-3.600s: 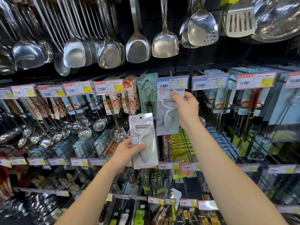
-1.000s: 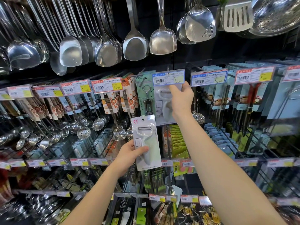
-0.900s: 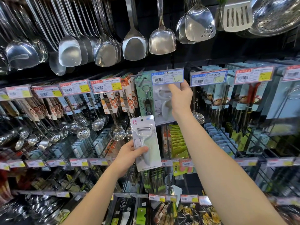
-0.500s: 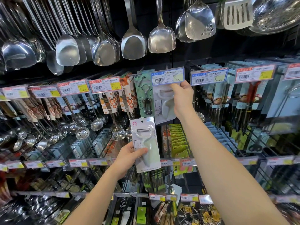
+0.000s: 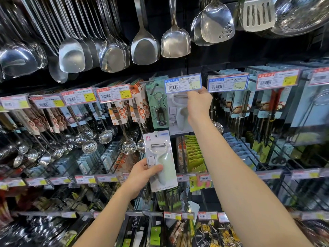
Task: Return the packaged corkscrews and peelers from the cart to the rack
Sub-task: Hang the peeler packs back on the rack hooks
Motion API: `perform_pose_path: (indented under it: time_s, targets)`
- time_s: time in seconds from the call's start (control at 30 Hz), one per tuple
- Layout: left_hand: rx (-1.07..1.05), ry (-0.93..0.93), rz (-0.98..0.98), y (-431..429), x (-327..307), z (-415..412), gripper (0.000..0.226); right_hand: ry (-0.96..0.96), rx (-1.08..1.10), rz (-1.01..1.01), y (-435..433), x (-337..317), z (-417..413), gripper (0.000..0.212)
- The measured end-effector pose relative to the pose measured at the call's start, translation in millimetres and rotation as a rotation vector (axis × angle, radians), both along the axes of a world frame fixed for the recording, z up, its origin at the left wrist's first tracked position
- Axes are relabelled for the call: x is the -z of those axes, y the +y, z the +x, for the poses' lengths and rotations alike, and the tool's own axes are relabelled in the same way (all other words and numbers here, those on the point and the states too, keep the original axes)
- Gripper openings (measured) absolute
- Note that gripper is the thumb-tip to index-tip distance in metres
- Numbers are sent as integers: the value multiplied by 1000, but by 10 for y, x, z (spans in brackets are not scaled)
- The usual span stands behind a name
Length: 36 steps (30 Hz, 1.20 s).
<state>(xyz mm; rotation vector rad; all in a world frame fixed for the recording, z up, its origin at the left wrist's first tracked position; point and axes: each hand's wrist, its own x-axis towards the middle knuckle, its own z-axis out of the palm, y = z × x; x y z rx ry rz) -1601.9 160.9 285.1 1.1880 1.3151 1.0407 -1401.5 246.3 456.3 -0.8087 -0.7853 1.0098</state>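
My right hand (image 5: 198, 104) is raised to the rack and pinches the top of a white packaged peeler (image 5: 178, 114), just under the blue 7.20 price tag (image 5: 183, 83); the card's upper edge is hidden behind the tag. Lower down, my left hand (image 5: 142, 173) grips a second packaged peeler (image 5: 161, 160) by its lower half, upright and in front of the shelves. A packaged corkscrew (image 5: 159, 106) on a pale green card hangs on the hook just left of the first peeler.
Steel ladles and spatulas (image 5: 144, 47) hang in a row overhead. Carded utensils and price tags (image 5: 227, 83) fill the hooks left and right. Wire racks with yellow-green packets (image 5: 194, 152) and more goods sit below.
My right hand has lifted the peeler a little higher, up behind the blue price tag. My left hand keeps its peeler in about the same place.
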Motion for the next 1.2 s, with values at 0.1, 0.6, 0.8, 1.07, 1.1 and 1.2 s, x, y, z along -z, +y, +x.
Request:
perform_pose_path:
  time_s: [0.1,0.6,0.8,1.07,1.1,1.2]
  targets:
    - [-3,-4,3,-17,-2,1,25,13,7,-23,-7,21,24,26]
    - [-6,-45,3,-99,-65,-18,31,-89,-57,-33,112,48,93,17]
    - [0,-56,14,-111,-80,-10,33,-141,-170,-27,148,183,195,26]
    - [8,-65,36,-47,-232,74,31,-262,-121,2,218,322,317,13]
    - [5,-59,39,-36,-252,88,31,-286,-99,3,238,331,321,12]
    - [5,-54,55,0,-301,131,30,-353,-37,7,321,357,298,8]
